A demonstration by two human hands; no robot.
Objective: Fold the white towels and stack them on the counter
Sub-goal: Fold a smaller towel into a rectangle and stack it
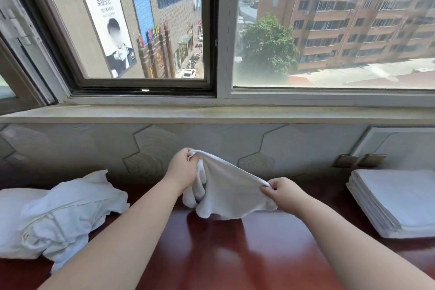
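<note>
Spanning the view, the counter (235, 254) bore a crumpled pile (58, 214) at left, a folded stack (395, 200) at right, and between them a towel (230, 186) hung, its top edge pinched by the left hand (182, 169) and right hand (282, 192).

View: one head-worn wide-angle camera; straight lines such as the windowsill (211, 114) bow toward the frame edges.
Facing: forward and slightly down, square onto the window (146, 26) and the wall (70, 148) under it.
Height: above the counter (235, 254), which fills the lower band of the frame.
Nearness: close; both forearms enter from the bottom corners, and the left hand (182, 170) and right hand (282, 192) grip a white towel (226, 186) near the middle.
Left edge: loose towel pile (58, 214), cut off.
Right edge: folded stack (395, 202), cut off.
Far field: buildings (353, 19) seen through the glass, from high up.
</note>
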